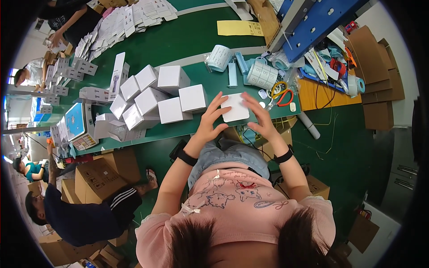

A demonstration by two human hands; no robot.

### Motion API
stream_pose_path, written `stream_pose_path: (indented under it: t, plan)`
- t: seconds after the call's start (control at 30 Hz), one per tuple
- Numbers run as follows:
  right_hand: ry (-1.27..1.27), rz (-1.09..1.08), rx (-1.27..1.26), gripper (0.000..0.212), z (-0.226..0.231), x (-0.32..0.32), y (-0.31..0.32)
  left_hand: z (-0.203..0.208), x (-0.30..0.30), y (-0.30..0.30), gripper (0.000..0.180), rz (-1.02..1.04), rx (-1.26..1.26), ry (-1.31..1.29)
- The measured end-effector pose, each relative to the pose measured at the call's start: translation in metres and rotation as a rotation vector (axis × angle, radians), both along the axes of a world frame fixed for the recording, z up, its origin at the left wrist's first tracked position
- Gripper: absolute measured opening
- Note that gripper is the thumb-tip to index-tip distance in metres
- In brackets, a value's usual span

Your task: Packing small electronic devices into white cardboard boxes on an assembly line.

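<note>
A white square piece with rounded corners [235, 111], like a box top or card, lies near the table's front edge between my hands. My left hand [212, 118] is at its left side, fingers spread and their tips over its left edge. On the other side my right hand [263, 119] is open too, with fingertips by the upper right corner and the thumb apart below. Neither hand is closed round it. To the left stand several white boxes [193, 98], the nearest just beyond my left hand.
Label rolls [262, 74], orange-handled scissors [285, 98] and a light-blue case [232, 74] lie right of the boxes. A blue metal frame [313, 31] rises at the far right. A blue scale [75, 120] stands at the left; a co-worker in dark clothes [82, 214] sits beside cartons [100, 178].
</note>
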State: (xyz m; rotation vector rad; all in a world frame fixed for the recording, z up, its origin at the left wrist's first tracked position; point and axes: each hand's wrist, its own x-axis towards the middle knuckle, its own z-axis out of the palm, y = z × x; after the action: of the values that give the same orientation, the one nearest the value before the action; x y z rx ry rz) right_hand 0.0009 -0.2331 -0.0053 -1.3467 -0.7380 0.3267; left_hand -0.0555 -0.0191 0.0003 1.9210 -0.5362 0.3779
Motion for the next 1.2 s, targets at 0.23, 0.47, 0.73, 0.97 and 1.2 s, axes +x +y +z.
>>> stream_pose_path:
  t: [0.23, 0.47, 0.73, 0.97, 1.2]
  plan:
    - [-0.421, -0.084, -0.421, 0.052, 0.012, 0.007, 0.003, 0.018, 0.000, -0.011, 0.043, 0.127, 0.134, 0.122]
    - [-0.222, -0.292, -0.352, 0.044, 0.015, 0.000, 0.013, 0.007, -0.004, -0.019, 0.045, 0.189, 0.314, 0.049]
    - [-0.338, -0.188, -0.302, 0.030, 0.005, 0.004, 0.003, -0.004, -0.009, -0.035, 0.044, 0.259, 0.301, -0.010]
    - [-0.470, -0.101, -0.310, 0.034, 0.001, 0.008, -0.003, -0.021, -0.013, -0.039, 0.047, 0.274, 0.332, -0.072]
    - [-0.676, 0.074, -0.360, 0.056, -0.015, 0.025, -0.001, -0.039, -0.011, -0.034, 0.047, 0.403, 0.463, -0.204]
